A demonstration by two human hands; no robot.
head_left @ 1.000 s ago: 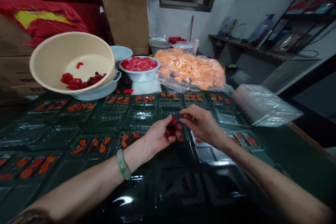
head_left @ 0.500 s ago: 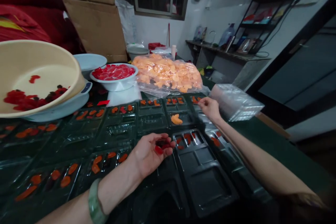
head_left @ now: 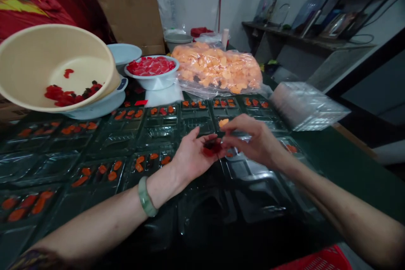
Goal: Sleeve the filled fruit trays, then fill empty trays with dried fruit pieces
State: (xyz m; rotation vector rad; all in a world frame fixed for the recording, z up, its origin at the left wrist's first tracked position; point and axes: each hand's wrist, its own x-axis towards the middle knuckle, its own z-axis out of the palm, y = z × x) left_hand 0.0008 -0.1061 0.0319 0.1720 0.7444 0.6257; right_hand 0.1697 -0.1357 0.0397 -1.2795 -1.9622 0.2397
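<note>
My left hand (head_left: 193,156) is cupped palm up, with several small dark red pieces (head_left: 211,148) lying in it. Over that palm, my right hand (head_left: 253,137) brings its bent fingertips together at the pieces; whether one is pinched is hidden. Beneath both hands spread clear compartment trays (head_left: 253,168). Their small upper compartments hold orange-red pieces (head_left: 256,102), some rounded, some curved. A light orange curved piece (head_left: 223,122) lies in a tray just behind my right fingers.
A cream basin (head_left: 85,46) with red pieces tilts on a scale (head_left: 104,103) at left. Behind the trays are a white bowl (head_left: 155,81) of red packets and a bag of orange pieces (head_left: 221,67). A stack of clear containers (head_left: 308,105) stands right; a red basket (head_left: 322,261) is at the bottom.
My right hand has come back from a far tray at the right to my left palm. That far tray now shows orange-red pieces uncovered. The view has shifted downward.
</note>
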